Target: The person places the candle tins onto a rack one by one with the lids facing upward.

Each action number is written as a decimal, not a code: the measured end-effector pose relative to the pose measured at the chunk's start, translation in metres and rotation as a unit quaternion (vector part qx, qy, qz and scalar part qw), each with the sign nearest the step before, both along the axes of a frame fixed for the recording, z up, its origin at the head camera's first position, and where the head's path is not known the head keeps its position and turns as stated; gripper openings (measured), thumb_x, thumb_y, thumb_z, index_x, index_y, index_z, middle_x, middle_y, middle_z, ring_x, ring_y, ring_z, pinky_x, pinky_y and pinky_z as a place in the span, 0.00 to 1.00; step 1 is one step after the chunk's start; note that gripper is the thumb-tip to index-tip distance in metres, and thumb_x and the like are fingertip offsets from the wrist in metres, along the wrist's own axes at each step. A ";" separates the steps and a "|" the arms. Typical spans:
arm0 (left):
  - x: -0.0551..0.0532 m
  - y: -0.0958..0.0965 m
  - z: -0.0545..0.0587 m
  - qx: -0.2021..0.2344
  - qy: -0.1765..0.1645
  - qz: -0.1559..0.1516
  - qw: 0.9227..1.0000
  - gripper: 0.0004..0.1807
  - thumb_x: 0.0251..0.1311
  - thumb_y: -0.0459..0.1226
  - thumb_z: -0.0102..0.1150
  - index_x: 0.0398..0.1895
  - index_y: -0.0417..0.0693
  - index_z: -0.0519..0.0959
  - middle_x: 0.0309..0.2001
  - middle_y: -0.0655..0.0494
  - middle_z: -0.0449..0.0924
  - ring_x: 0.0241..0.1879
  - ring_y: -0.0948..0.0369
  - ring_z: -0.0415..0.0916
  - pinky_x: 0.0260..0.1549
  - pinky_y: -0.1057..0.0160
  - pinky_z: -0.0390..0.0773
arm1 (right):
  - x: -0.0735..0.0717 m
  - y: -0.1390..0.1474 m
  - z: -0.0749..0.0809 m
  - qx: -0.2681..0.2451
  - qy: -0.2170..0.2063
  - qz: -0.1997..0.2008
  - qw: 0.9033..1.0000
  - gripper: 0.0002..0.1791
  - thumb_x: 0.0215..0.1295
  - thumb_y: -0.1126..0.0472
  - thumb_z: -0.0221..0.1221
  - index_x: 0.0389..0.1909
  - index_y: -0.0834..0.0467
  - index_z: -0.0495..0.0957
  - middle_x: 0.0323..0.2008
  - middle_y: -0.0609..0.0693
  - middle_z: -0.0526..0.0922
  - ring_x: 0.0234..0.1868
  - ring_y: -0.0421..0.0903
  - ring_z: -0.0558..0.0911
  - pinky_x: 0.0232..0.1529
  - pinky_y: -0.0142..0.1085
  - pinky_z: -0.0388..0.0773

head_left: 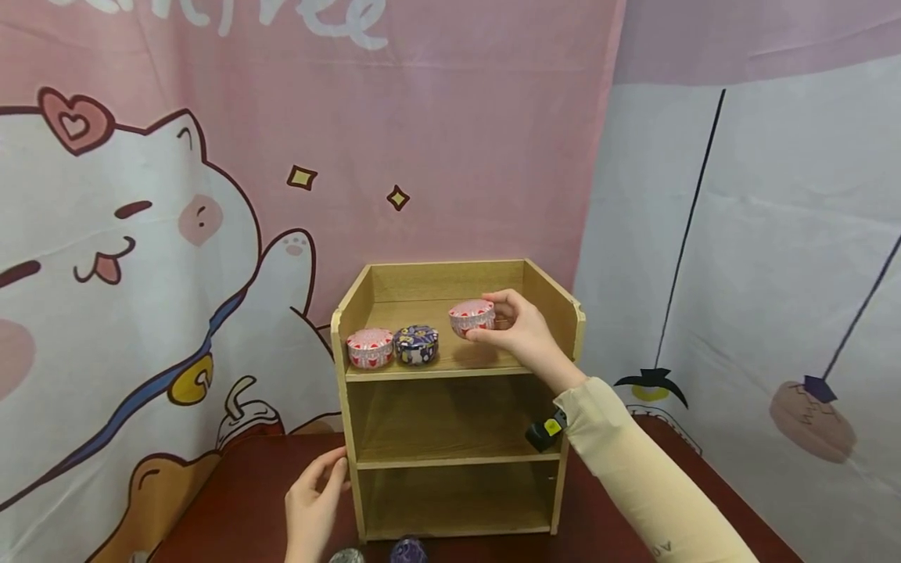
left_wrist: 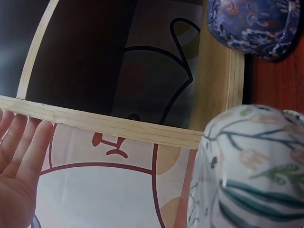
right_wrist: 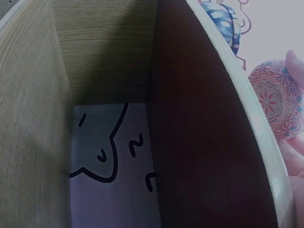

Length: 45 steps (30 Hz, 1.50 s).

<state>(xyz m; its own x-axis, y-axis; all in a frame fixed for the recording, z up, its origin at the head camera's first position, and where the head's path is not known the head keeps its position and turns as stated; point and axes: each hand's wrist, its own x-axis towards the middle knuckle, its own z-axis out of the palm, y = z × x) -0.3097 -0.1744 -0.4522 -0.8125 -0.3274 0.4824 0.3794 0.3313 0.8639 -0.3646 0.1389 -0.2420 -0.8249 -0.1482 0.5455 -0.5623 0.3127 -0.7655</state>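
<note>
My right hand [head_left: 524, 328] pinches a round pink tin [head_left: 470, 317] between thumb and fingers, above the top board of a small wooden shelf [head_left: 450, 375]. The right wrist view shows the patterned base of this tin [right_wrist: 271, 102], with part of the hand [right_wrist: 295, 156] at the edge. To its left on the top board stand a blue patterned tin [head_left: 417, 345] and another pink tin [head_left: 370, 349], side by side. My left hand [head_left: 313, 500] touches the shelf's left side with its fingertips; its fingers [left_wrist: 33, 152] look fairly straight in the left wrist view.
A white floral tin [left_wrist: 251, 171] and a dark blue-purple tin [left_wrist: 254, 26] stand on the dark red table [head_left: 232, 500] before the shelf. The two lower shelf levels lie below the tins. A printed pink cloth [head_left: 479, 156] hangs behind.
</note>
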 end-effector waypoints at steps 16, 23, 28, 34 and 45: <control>-0.001 0.000 0.000 0.000 -0.010 0.003 1.000 0.09 0.65 0.37 0.61 0.45 0.47 0.85 0.34 0.50 0.86 0.24 0.62 0.82 0.27 0.69 0.82 | -0.002 -0.001 -0.002 0.016 -0.023 0.014 1.000 0.36 0.49 0.64 0.75 0.58 0.65 0.70 0.49 0.59 0.82 0.47 0.50 0.81 0.46 0.35 0.81; -0.002 -0.001 0.000 -0.001 -0.012 0.004 1.000 0.09 0.65 0.37 0.61 0.45 0.47 0.85 0.35 0.50 0.86 0.24 0.65 0.81 0.26 0.69 0.82 | -0.004 -0.001 0.000 0.050 -0.035 0.018 0.998 0.36 0.49 0.64 0.75 0.58 0.66 0.70 0.48 0.59 0.81 0.47 0.50 0.81 0.46 0.37 0.80; -0.002 0.000 -0.001 -0.007 -0.008 0.009 1.000 0.09 0.64 0.37 0.62 0.45 0.47 0.85 0.34 0.50 0.86 0.23 0.65 0.81 0.26 0.71 0.81 | -0.004 0.000 0.001 0.062 -0.048 0.038 0.996 0.40 0.49 0.65 0.74 0.63 0.67 0.66 0.49 0.61 0.81 0.47 0.51 0.81 0.48 0.39 0.80; -0.002 0.000 -0.002 -0.008 -0.010 0.008 1.000 0.09 0.65 0.37 0.62 0.45 0.47 0.85 0.35 0.50 0.86 0.24 0.62 0.82 0.26 0.71 0.81 | -0.004 0.000 0.001 0.080 -0.066 0.057 0.993 0.47 0.50 0.64 0.73 0.71 0.61 0.59 0.54 0.63 0.79 0.48 0.53 0.82 0.50 0.41 0.80; -0.002 -0.002 -0.002 -0.014 -0.016 0.006 1.000 0.10 0.65 0.39 0.61 0.46 0.48 0.85 0.37 0.50 0.86 0.24 0.62 0.82 0.27 0.70 0.81 | -0.004 0.000 0.002 0.101 -0.074 0.055 0.991 0.45 0.50 0.64 0.73 0.70 0.61 0.63 0.56 0.61 0.78 0.53 0.53 0.79 0.54 0.44 0.77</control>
<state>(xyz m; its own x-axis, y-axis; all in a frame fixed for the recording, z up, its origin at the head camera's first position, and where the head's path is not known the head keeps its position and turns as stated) -0.3119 -0.1760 -0.4542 -0.8241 -0.3235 0.4650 0.3476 0.3594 0.8660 -0.3685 0.1394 -0.2402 -0.8664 -0.3347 0.3705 -0.4880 0.4107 -0.7702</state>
